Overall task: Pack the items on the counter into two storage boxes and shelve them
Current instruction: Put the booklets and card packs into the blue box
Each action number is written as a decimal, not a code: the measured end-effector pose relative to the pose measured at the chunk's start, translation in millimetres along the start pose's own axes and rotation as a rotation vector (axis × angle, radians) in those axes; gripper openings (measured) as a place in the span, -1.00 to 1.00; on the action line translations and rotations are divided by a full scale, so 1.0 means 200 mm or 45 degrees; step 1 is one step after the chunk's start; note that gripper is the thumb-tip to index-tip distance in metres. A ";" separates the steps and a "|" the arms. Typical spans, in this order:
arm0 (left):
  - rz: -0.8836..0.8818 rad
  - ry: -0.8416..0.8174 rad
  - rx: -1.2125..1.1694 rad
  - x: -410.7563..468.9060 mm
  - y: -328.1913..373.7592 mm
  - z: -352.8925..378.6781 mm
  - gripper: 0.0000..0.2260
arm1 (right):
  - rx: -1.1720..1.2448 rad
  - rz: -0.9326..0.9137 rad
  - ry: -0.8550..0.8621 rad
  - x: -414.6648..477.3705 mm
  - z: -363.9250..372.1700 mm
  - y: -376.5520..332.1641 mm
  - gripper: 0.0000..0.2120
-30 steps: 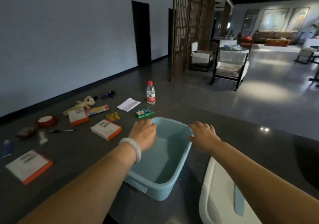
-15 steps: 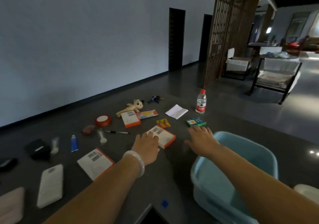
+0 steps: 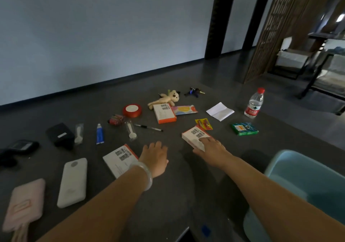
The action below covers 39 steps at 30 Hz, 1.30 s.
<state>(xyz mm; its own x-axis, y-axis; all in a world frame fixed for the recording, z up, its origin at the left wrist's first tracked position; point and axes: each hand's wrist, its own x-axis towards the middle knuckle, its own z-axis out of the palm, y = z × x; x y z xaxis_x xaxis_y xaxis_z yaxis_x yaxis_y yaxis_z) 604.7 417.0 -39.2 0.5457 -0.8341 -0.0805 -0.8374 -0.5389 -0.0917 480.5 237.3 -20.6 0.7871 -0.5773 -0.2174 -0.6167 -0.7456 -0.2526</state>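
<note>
Clutter crowds the dark counter [image 3: 177, 195]: a pen [image 3: 148, 127], a yellow packet [image 3: 203, 124] and a green pack [image 3: 244, 129] lie near the white box [image 3: 195, 136], none covering it. It is flat, orange-edged and barcoded. The right hand [image 3: 211, 149] lays straight fingers on its near corner. The left hand [image 3: 155, 157], fingers relaxed and slightly apart, is well to its left. A blue storage box [image 3: 298, 167] stands to the right.

My left hand [image 3: 155, 157] is extended forward, palm down, fingers relaxed. My right hand [image 3: 211, 150] lies farther forward, fingers straight.
</note>
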 end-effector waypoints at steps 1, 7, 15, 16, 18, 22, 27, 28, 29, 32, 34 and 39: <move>-0.015 -0.010 -0.020 0.03 0.00 0.02 -0.57 | 0.048 0.014 -0.020 0.04 0.01 0.02 -0.35; -0.119 -0.062 -0.155 0.22 0.02 0.15 -0.40 | 0.184 0.093 -0.002 0.30 0.09 0.12 -0.18; -0.214 -0.403 -0.293 0.37 0.02 0.37 -0.17 | 0.093 0.189 0.034 0.53 0.20 0.18 0.17; -0.214 -0.413 -0.308 0.38 0.01 0.39 -0.16 | 0.104 0.222 0.017 0.54 0.21 0.18 0.19; -0.208 -0.424 -0.324 0.38 0.00 0.42 -0.16 | 0.107 0.286 0.021 0.55 0.24 0.17 0.21; -0.194 -0.473 -0.338 0.41 -0.02 0.44 -0.16 | 0.075 0.413 0.099 0.56 0.27 0.14 0.19; -0.196 -0.481 -0.358 0.41 -0.02 0.43 -0.16 | 0.134 0.475 0.182 0.48 0.32 0.06 0.12; -0.202 -0.477 -0.358 0.41 -0.02 0.42 -0.17 | 0.144 0.472 0.196 0.45 0.33 0.04 0.11; -0.209 -0.472 -0.358 0.40 -0.01 0.41 -0.17 | 0.150 0.467 0.213 0.42 0.35 0.02 0.11; -0.203 -0.433 -0.353 0.38 -0.01 0.38 -0.20 | 0.145 0.446 0.264 0.32 0.38 -0.06 0.10; -0.173 -0.349 -0.344 0.35 -0.01 0.34 -0.24 | 0.148 0.423 0.308 0.26 0.40 -0.10 0.10; -0.211 0.018 -0.293 0.13 -0.10 0.32 -0.27 | 0.186 0.342 0.321 0.15 0.46 -0.23 0.10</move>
<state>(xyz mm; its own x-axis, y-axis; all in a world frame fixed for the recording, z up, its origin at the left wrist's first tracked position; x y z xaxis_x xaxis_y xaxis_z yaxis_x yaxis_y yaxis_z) 637.9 413.3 -102.3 0.6768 -0.7329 -0.0689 -0.7229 -0.6794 0.1256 531.9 284.9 -102.2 0.5655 -0.8225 -0.0603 -0.7826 -0.5121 -0.3539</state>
